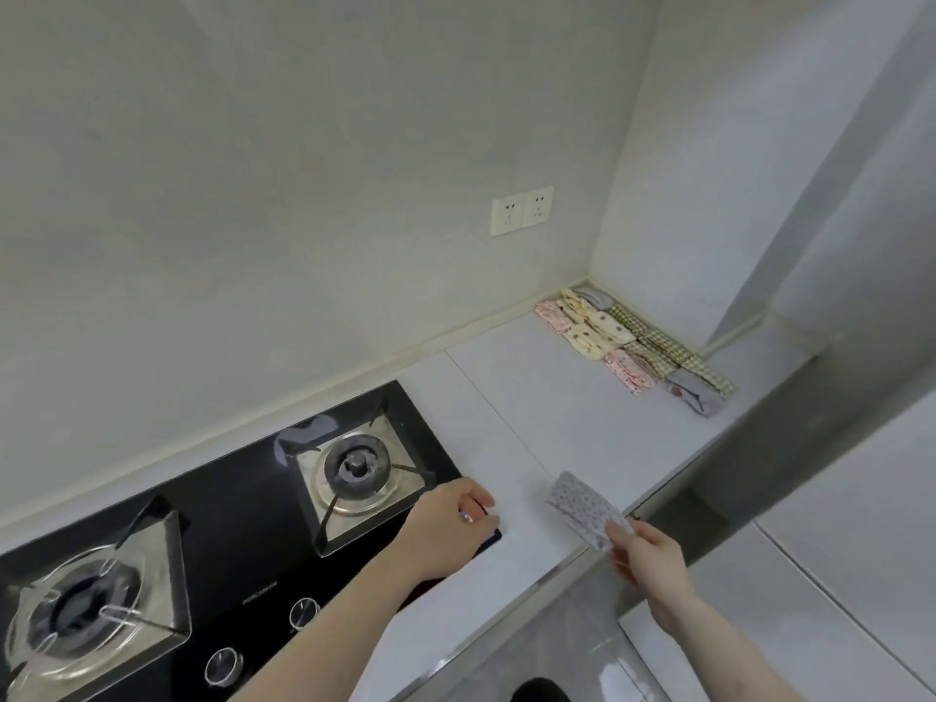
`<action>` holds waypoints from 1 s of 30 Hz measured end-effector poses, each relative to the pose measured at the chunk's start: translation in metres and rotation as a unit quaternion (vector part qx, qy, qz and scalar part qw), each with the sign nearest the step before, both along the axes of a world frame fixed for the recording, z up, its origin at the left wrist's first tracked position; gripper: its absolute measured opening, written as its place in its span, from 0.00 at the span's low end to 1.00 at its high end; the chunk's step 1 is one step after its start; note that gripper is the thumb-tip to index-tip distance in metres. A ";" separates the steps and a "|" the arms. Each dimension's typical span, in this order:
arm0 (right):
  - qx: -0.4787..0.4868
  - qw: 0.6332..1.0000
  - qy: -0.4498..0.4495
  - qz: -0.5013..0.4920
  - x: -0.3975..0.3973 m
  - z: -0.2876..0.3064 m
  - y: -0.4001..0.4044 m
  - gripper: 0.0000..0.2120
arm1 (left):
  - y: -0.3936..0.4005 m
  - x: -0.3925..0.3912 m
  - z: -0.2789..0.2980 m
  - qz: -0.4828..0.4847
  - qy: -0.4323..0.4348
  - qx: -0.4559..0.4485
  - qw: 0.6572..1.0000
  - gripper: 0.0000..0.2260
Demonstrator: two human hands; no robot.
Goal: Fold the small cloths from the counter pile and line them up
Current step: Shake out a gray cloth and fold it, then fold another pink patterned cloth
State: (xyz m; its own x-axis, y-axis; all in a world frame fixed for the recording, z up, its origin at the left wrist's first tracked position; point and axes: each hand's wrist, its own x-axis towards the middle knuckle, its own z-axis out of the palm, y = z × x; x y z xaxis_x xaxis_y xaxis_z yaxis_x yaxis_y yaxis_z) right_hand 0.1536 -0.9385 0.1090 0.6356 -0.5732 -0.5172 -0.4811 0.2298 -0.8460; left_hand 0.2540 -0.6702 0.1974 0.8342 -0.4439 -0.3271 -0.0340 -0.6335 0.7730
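My right hand's fingers pinch the near edge of a folded grey dotted cloth above the counter's near edge; my left hand rests by the stove's right corner, fingers loosely curled. Folded cloths line the far right corner.

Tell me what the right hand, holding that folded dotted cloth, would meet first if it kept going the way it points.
The right hand points up-left over bare counter. The dotted cloth leads, and nothing shows in that line before the back wall. The folded rows probably lie right of it, though depth is unclear.
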 end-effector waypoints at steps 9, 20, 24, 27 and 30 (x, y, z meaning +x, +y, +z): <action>0.012 0.991 0.022 -0.128 0.063 -0.020 -0.119 0.03 | -0.061 0.058 -0.017 -0.008 -0.008 0.016 1.000 0.06; 0.045 0.984 0.094 -0.146 0.162 -0.064 -0.277 0.10 | -0.184 0.111 -0.047 0.080 0.001 0.016 0.997 0.04; 0.016 0.983 0.146 -0.108 0.192 -0.085 -0.313 0.13 | -0.209 0.126 -0.055 0.103 0.010 0.038 0.994 0.04; -0.015 0.978 0.190 -0.087 0.210 -0.106 -0.334 0.17 | -0.222 0.134 -0.060 0.118 0.015 0.044 0.992 0.04; -0.036 0.970 0.220 -0.101 0.223 -0.118 -0.345 0.20 | -0.229 0.139 -0.064 0.131 0.021 0.044 0.990 0.04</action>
